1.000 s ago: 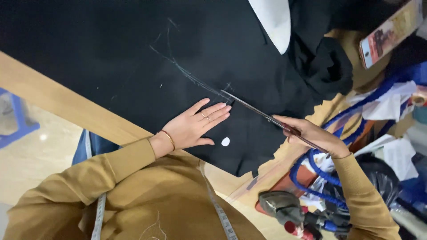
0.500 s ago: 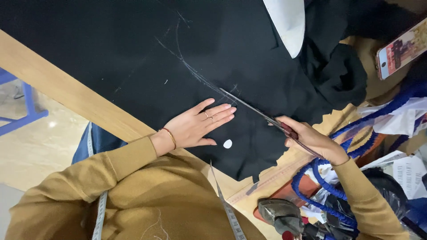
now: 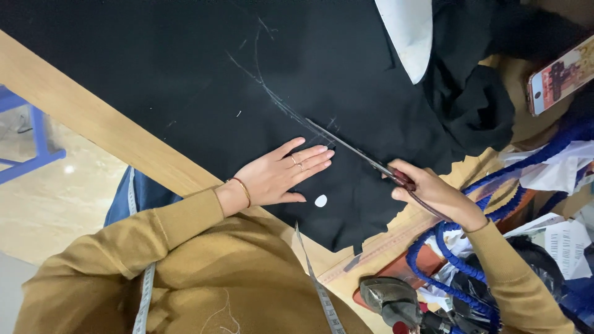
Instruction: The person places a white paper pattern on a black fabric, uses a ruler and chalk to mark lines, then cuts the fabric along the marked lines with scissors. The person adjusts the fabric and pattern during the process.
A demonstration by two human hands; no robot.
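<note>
— Where was the black fabric (image 3: 185, 80)?
— Spread flat on the wooden table (image 3: 74, 102), chalk line (image 3: 272, 93) curving across it. Left hand (image 3: 278, 176) lay open, its grip released, pressing the cloth.
— And the right hand (image 3: 433, 192)?
— Clenched round the scissors (image 3: 359, 154), blades low on the chalk line. I'd judge only a short stretch was cut; most of the line remained.

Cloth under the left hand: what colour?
Black, with white chalk lines; head view shows the cloth under the left hand.

A rectangular phone (image 3: 560, 74) with a lit, reddish screen lies at the table's right edge.
</note>
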